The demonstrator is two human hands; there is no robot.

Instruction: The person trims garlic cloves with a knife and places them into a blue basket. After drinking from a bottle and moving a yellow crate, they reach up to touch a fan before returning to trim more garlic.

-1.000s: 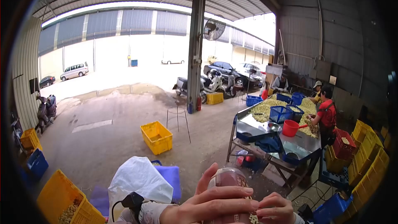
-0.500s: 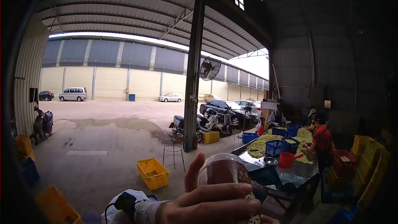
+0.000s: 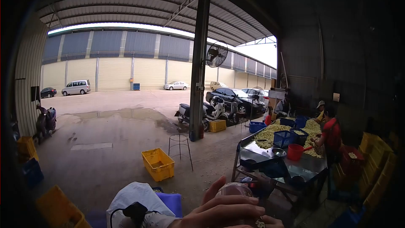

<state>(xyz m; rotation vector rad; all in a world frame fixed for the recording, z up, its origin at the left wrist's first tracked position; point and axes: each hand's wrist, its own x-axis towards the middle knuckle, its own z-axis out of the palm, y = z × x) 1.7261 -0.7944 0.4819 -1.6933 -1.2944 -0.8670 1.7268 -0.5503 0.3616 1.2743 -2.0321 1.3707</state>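
Observation:
At the bottom middle, my left hand [image 3: 221,212] is wrapped round a jar [image 3: 237,189] with a clear, rounded top and a brownish-red body. Its fingers cover most of the jar's side, and the lower part is out of frame. A small portion of my right hand [image 3: 273,222] shows at the jar's right side, closed against it. A sleeve cuff and a black device with a cable [image 3: 134,213] are by my left wrist.
A yellow crate [image 3: 158,166] and wire stool [image 3: 180,145] stand ahead. To the right, people work at a metal table [image 3: 301,169] holding pale pieces, blue baskets [image 3: 283,138] and a red dipper [image 3: 295,152]. Yellow crates [image 3: 373,152] are stacked far right. A post [image 3: 198,80] rises mid-view.
The jar and both hands sit lower in view, with less of the jar showing. My view has tilted down, revealing more of a white bag and a blue-purple thing near my left wrist.

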